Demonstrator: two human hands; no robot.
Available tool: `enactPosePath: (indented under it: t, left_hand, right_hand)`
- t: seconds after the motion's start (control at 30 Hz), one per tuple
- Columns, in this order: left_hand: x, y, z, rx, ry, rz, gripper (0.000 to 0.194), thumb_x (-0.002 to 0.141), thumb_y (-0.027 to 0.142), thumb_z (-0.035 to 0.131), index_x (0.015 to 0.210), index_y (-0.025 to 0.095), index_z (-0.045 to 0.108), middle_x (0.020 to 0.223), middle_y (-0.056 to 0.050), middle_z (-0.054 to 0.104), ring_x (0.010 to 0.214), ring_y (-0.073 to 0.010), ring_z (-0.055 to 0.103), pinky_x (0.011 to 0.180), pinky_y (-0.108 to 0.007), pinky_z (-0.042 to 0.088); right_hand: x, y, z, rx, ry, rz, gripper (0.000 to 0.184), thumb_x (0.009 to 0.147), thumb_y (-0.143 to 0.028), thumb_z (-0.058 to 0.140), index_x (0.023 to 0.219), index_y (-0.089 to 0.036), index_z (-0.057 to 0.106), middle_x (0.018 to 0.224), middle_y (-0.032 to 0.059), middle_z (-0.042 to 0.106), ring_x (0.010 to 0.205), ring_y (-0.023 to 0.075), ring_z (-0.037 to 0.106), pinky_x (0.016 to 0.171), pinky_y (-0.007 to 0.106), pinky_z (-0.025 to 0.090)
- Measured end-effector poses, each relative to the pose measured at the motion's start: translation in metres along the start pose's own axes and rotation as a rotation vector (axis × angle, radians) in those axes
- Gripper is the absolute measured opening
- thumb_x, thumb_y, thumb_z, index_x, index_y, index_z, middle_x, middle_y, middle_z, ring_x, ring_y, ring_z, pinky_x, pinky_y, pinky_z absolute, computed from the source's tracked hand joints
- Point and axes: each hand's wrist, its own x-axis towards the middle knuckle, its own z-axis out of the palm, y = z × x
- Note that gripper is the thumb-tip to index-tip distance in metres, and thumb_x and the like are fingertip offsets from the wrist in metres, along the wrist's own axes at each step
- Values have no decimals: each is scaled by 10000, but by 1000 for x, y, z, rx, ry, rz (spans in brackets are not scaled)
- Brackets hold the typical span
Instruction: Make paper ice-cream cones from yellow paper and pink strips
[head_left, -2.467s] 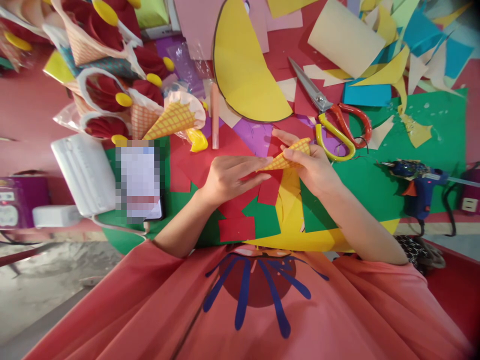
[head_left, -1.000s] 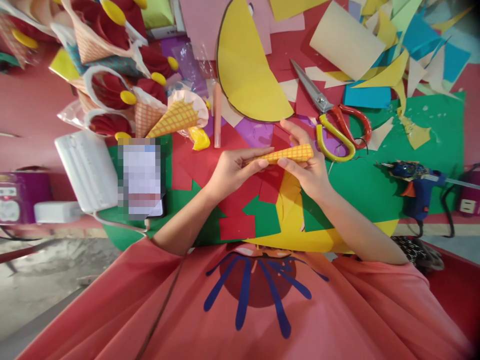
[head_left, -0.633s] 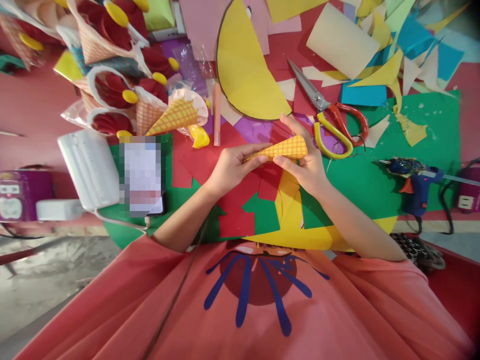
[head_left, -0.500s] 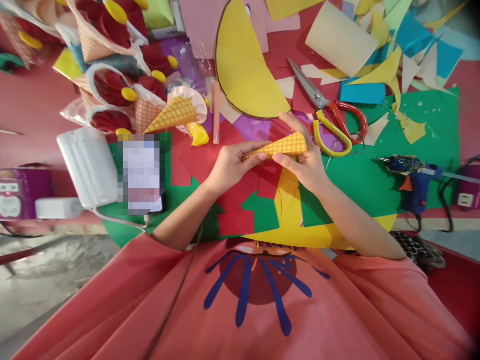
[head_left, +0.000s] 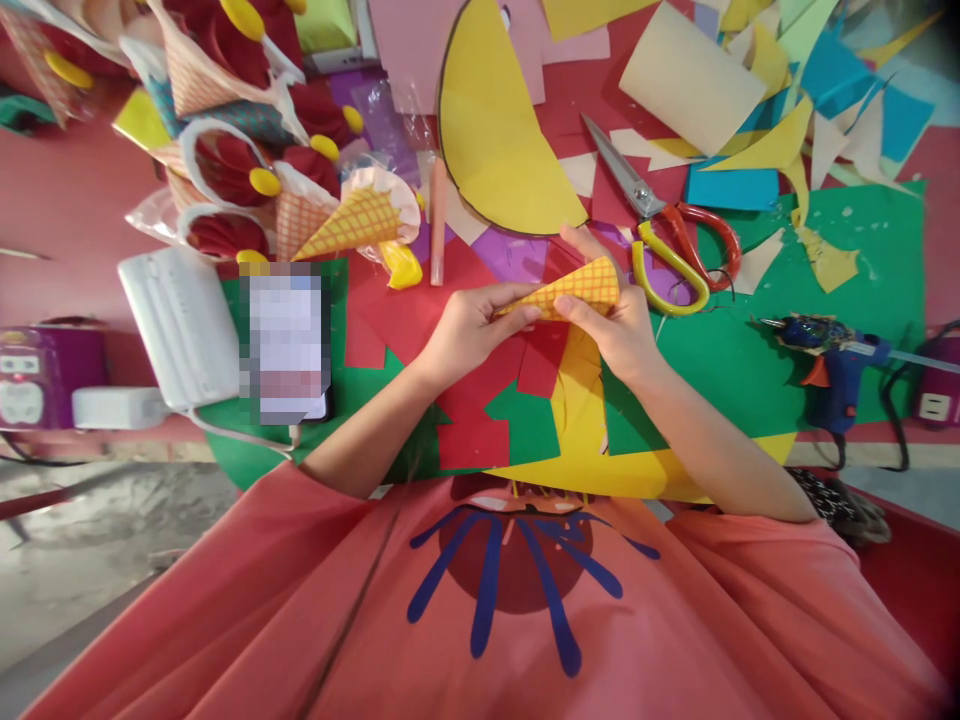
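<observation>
Between my two hands lies a yellow paper cone (head_left: pixel 581 287) with an orange grid pattern, its narrow end to the left and its wide end to the right. My left hand (head_left: pixel 480 325) pinches the narrow end between thumb and fingers. My right hand (head_left: pixel 621 325) holds the wide end, thumb pressed on the near side and fingers behind it; the index finger sticks up beyond the cone. Just behind the cone is a yellow half-round paper (head_left: pixel 495 130) with a dark edge. Scissors (head_left: pixel 649 205) with red and yellow handles lie past my right hand.
Finished paper cones (head_left: pixel 352 222) are heaped at the back left. A phone (head_left: pixel 289 345) and a white power bank (head_left: pixel 180 325) lie left of my arm. A blue glue gun (head_left: pixel 836 375) stands at the right. Paper scraps (head_left: pixel 825 240) and a cream paper roll (head_left: pixel 690 80) are at the back right.
The cone's wide end now looks broader and has risen slightly. My right thumb has slid onto the cone's face. The whole view has shifted a little.
</observation>
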Motion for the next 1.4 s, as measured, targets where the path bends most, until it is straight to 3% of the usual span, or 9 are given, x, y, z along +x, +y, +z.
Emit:
enactPosePath:
  t: [0.17,0.37,0.67,0.77,0.93,1.07,1.2,1.3,1.4]
  left_hand:
    - [0,2,-1,-94,10,-63,515,774,585,660,1049,154,724,953,-78,753,846,-193,732,749,-263,605]
    - [-1,6,-2,-108,86,-119,479,804,531,650,1076,141,701,874,-77,754,858,-212,740,738,-281,614]
    - [-1,3,-5,-183,78,-37,448,861,551,545,963,148,713,830,-66,751,787,-207,744,702,-293,622]
    - [-2,3,-5,-86,143,24,419,846,549,582,956,161,694,865,-64,750,798,-190,739,725,-278,612]
    - [-5,1,-9,295,215,232,237,871,429,607,896,218,711,884,-23,759,800,-128,718,752,-219,576]
    - [-6,-6,-18,558,190,395,222,890,413,578,855,252,726,837,6,765,740,-116,712,673,-202,554]
    - [-5,-11,-27,682,160,562,203,888,377,587,824,248,730,774,1,758,716,-140,718,608,-227,530]
    - [-5,-10,-30,718,110,649,164,897,307,572,846,276,725,809,4,760,734,-147,717,596,-246,522]
    - [-5,-7,-33,744,79,635,136,887,313,580,873,297,714,820,17,757,713,-144,706,566,-242,501]
  right_hand:
    - [-1,-4,-2,23,49,73,364,821,-482,636,1144,-314,627,1234,3,656,1345,218,465,1161,389,359]
    - [2,-3,-5,83,107,125,483,743,-557,688,1157,-315,625,1263,2,642,1272,249,528,1110,406,423]
    - [5,1,-3,136,66,104,462,761,-607,643,1118,-314,645,1185,17,671,1209,238,585,1043,393,483]
    - [5,3,-5,131,72,112,472,764,-607,641,1134,-315,634,1133,20,690,1210,240,585,1044,411,483]
    - [4,2,-6,231,83,156,376,732,-531,710,1020,-291,675,1080,2,704,1061,226,657,950,403,547]
    - [5,-5,-7,322,31,308,239,723,-432,722,882,-255,708,902,-3,726,831,186,685,716,331,598]
    - [8,-10,-9,399,-2,425,191,659,-394,749,745,-229,705,740,0,697,640,136,621,460,235,496]
    - [8,-9,-11,434,-29,446,192,642,-374,765,681,-207,680,683,4,664,590,122,587,432,233,469]
    - [8,-5,-12,432,-53,471,206,656,-374,764,676,-195,665,679,13,658,572,126,586,436,255,477]
